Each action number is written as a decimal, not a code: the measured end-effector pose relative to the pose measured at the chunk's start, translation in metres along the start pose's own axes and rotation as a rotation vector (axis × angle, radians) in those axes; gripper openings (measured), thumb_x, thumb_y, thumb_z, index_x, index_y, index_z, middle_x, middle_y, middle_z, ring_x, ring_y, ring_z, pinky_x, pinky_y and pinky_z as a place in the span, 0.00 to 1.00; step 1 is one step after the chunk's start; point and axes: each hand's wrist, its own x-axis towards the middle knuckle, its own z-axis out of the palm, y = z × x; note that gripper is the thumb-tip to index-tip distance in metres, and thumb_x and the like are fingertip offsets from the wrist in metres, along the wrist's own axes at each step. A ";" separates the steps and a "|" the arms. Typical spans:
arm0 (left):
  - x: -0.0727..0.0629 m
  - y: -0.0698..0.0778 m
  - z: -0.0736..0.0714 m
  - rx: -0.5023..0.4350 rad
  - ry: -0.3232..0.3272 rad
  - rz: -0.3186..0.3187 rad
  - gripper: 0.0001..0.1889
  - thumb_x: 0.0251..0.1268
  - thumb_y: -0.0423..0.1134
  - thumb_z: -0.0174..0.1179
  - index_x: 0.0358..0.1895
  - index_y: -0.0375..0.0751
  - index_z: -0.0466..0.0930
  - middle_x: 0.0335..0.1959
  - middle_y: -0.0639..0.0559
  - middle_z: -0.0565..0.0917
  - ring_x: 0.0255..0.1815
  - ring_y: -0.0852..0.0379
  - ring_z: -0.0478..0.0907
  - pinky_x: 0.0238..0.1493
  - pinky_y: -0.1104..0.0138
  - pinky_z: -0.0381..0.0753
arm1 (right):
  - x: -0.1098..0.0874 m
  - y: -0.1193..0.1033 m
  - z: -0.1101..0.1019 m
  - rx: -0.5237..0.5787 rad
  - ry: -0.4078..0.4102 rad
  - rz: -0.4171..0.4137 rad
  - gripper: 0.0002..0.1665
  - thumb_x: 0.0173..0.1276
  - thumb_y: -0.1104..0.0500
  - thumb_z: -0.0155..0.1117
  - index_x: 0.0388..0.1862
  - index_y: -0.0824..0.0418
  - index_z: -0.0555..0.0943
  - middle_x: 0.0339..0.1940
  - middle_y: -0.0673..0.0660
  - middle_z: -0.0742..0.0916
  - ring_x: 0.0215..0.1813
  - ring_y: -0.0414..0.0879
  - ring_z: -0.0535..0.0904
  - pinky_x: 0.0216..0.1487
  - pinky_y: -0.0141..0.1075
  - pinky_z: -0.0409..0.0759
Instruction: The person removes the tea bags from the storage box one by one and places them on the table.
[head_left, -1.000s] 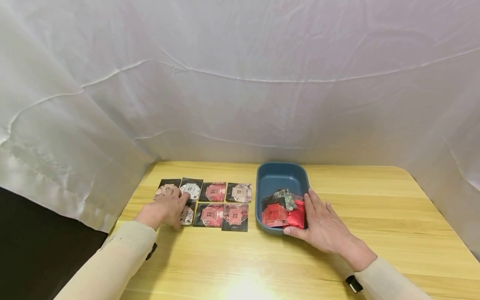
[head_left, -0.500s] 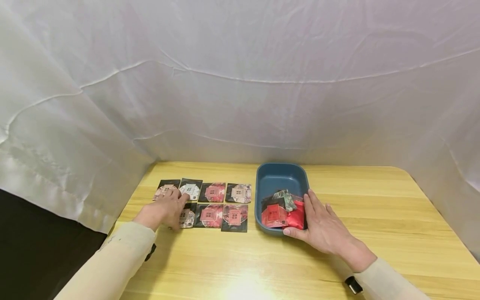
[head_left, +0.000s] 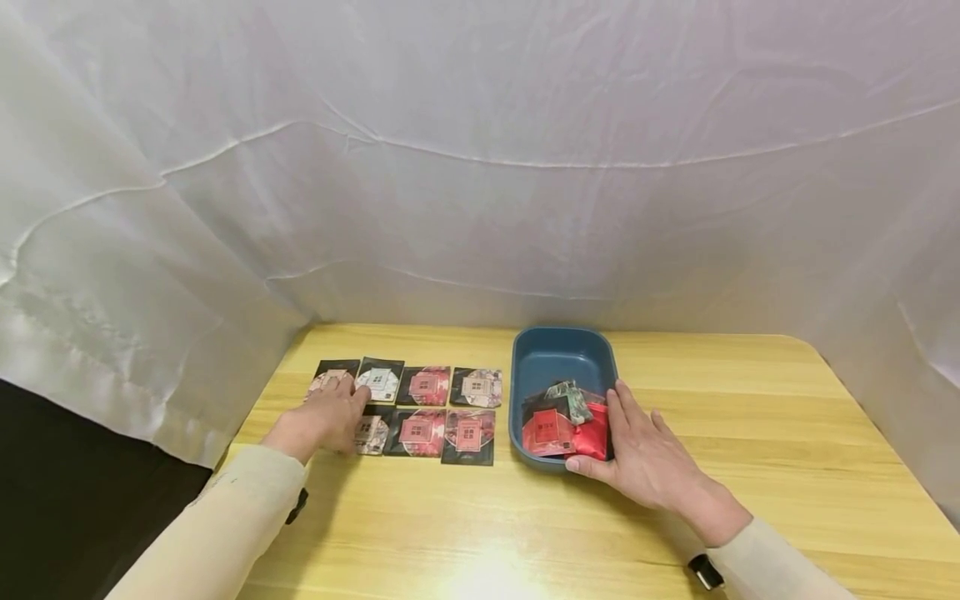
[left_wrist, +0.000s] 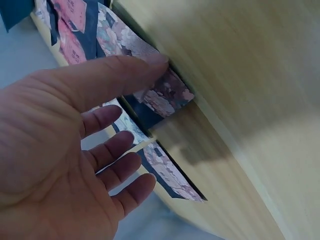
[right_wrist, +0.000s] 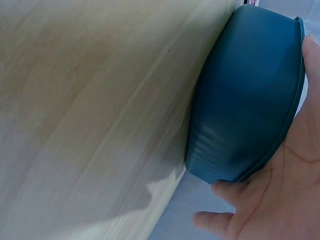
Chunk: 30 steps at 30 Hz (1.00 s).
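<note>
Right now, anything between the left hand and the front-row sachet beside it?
Nothing visible. The left hand is at the front-row sachet, its thumb overlapping it in the left wrist view; contact is unclear.

Pale grey cloth [head_left: 480, 225] hung behind the table [head_left: 757, 417] and along both sides, softly rumpled, with a long wavy crease [head_left: 525, 164] running across it. The table was light, yellowish and wood-grained, its far right corner rounded and its far edge close against the cloth. A bright glare [head_left: 495, 575] lay on its near part. At lower left, below the cloth, was a black patch [head_left: 82, 500], perhaps floor, too dark to tell.
</note>
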 end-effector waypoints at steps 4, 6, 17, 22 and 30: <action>-0.004 0.004 -0.004 -0.021 0.032 0.000 0.42 0.49 0.45 0.83 0.66 0.33 0.72 0.66 0.26 0.72 0.69 0.26 0.68 0.70 0.30 0.68 | 0.000 -0.001 0.000 0.007 0.000 -0.001 0.80 0.60 0.11 0.52 0.83 0.76 0.53 0.85 0.75 0.57 0.83 0.71 0.59 0.75 0.73 0.61; -0.005 0.010 -0.009 -0.032 0.078 0.013 0.37 0.53 0.44 0.79 0.65 0.34 0.74 0.64 0.28 0.74 0.66 0.29 0.70 0.68 0.33 0.71 | 0.000 -0.002 0.000 0.008 -0.002 -0.001 0.80 0.59 0.11 0.51 0.83 0.75 0.53 0.85 0.74 0.57 0.83 0.71 0.59 0.76 0.73 0.60; 0.005 0.087 -0.045 -0.115 0.322 0.209 0.32 0.65 0.48 0.74 0.68 0.37 0.78 0.63 0.38 0.79 0.66 0.39 0.73 0.75 0.45 0.71 | -0.001 0.000 -0.001 0.000 0.007 0.007 0.81 0.58 0.10 0.49 0.83 0.76 0.54 0.85 0.74 0.58 0.84 0.70 0.56 0.78 0.71 0.59; 0.011 0.130 -0.057 -0.133 0.319 0.270 0.31 0.66 0.51 0.73 0.68 0.42 0.79 0.64 0.43 0.79 0.66 0.44 0.73 0.73 0.49 0.73 | -0.001 0.000 -0.001 -0.002 0.010 0.003 0.81 0.59 0.10 0.50 0.83 0.76 0.54 0.85 0.75 0.58 0.84 0.70 0.56 0.78 0.71 0.59; 0.032 0.190 -0.060 0.019 0.196 0.410 0.22 0.70 0.51 0.70 0.62 0.47 0.86 0.55 0.52 0.88 0.58 0.51 0.83 0.63 0.56 0.83 | -0.001 0.000 -0.001 -0.012 0.011 0.000 0.80 0.59 0.11 0.51 0.82 0.76 0.55 0.84 0.75 0.59 0.84 0.71 0.57 0.77 0.72 0.61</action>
